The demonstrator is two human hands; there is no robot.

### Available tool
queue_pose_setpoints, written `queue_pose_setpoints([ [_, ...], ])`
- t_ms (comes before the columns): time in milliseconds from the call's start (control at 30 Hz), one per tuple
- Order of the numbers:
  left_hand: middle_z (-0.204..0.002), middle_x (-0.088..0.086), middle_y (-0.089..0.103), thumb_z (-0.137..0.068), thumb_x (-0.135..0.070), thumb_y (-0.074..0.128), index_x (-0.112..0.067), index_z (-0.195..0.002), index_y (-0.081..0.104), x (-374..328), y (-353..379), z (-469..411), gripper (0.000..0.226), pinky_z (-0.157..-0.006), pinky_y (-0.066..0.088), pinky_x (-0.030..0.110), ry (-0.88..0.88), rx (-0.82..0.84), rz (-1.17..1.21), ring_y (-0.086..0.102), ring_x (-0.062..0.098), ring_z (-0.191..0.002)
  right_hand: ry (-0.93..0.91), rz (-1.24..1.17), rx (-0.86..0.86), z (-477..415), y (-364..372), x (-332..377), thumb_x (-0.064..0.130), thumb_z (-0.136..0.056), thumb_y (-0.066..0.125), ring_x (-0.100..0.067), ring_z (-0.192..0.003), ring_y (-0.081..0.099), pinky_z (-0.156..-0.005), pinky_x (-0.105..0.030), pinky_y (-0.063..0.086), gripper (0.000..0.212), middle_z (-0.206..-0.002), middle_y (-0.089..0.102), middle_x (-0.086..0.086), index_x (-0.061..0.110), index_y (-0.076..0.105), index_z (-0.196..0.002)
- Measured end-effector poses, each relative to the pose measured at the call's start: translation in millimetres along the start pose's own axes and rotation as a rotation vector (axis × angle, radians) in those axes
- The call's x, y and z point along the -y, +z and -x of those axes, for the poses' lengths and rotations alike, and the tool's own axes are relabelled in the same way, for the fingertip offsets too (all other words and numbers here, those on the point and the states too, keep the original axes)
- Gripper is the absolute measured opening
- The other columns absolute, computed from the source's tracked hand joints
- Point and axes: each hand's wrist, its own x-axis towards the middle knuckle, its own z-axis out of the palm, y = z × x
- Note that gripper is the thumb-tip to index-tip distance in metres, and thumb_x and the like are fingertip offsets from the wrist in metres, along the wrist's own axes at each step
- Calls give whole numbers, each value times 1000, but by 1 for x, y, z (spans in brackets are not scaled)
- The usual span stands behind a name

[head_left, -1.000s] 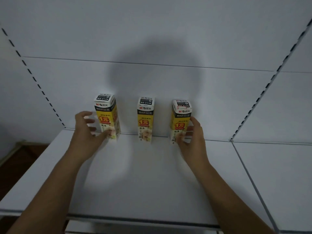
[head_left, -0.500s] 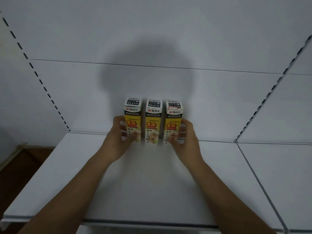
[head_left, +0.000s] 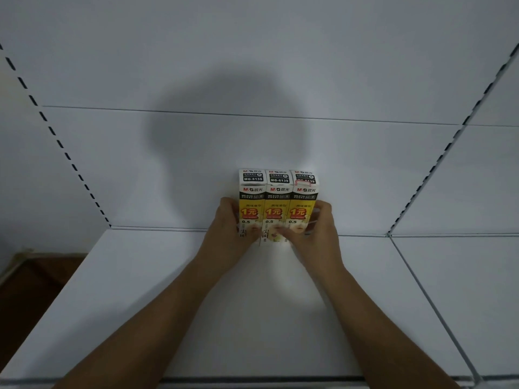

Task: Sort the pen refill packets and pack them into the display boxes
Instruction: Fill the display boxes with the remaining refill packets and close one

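A left hand (head_left: 230,220) gripped the outer side of three upright boxes (head_left: 278,197), thumb across the front, while a right hand (head_left: 317,228) clamped the opposite side, the row standing flush, sides touching. The cardboard looked light and stiff yet crushable, likely best held low by the outer walls. The row stood at the back of a white shelf (head_left: 252,318), against a white panel (head_left: 280,66) with slotted uprights (head_left: 70,161), dimly lit.
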Motion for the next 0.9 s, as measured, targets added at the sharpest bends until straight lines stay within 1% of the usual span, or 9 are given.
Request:
queue_pose_setpoints([
  [133,-113,-5,64,-77,-30,90,-32,-112,38,-3,2,0,63,-77,64,39,-15,-13,26,71,8,-97,27,127,12,-2,-9,4,62,-57,94,4,-88,68,-78,-41,62,82,-106,67,22,42,43,-117],
  [233,-120,-5,54,-70,-37,95,-34,-122,37,-11,-10,8,78,-78,58,33,-2,-108,14,62,15,-104,10,132,34,-3,-20,9,65,-55,94,4,-90,66,-79,-40,61,83,-108,65,23,43,45,-118],
  [300,-128,-5,48,-70,-38,95,-29,-134,41,-26,-25,10,84,-86,53,31,116,-216,-57,56,16,-111,-67,120,1,-5,-34,16,54,-61,95,1,-98,62,-83,-38,59,80,-117,60,16,39,49,-125],
  [367,-134,-1,48,-75,-36,91,-18,-139,49,-48,-41,7,78,-98,46,30,313,-300,-182,50,19,-122,-234,154,-60,-14,-51,28,45,-69,92,-2,-106,58,-87,-29,55,74,-123,55,12,32,54,-131],
  [433,-137,3,51,-79,-39,85,-17,-138,57,-69,-53,0,69,-101,43,27,448,-278,-313,47,19,-127,-432,239,-93,-27,-63,43,41,-77,88,-9,-114,55,-94,-23,48,67,-125,53,12,26,60,-135],
  [500,-135,0,52,-82,-43,81,-21,-139,60,-82,-54,-8,65,-97,49,29,487,-189,-403,49,17,-125,-567,326,-46,-39,-65,55,37,-82,86,-13,-117,51,-99,-17,41,59,-123,55,9,20,65,-134],
  [600,-122,-5,58,-82,-45,79,-21,-132,67,-83,-46,-13,57,-84,57,36,522,-125,-491,49,15,-114,-631,342,76,-48,-55,57,26,-80,88,-12,-108,50,-92,-16,43,45,-109,62,3,13,74,-122],
  [733,-100,-4,64,-84,-35,83,-17,-116,77,-74,-38,-19,37,-71,49,28,552,-239,-511,49,16,-97,-641,330,12,-51,-43,48,20,-81,87,-10,-96,47,-80,-9,40,28,-91,58,6,13,81,-107],
  [900,-97,-4,67,-84,-32,84,-17,-112,78,-70,-32,-21,33,-73,44,24,554,-280,-521,49,18,-94,-633,334,-41,-48,-37,46,22,-84,85,-11,-93,46,-76,-11,39,25,-89,57,10,18,81,-109],
])
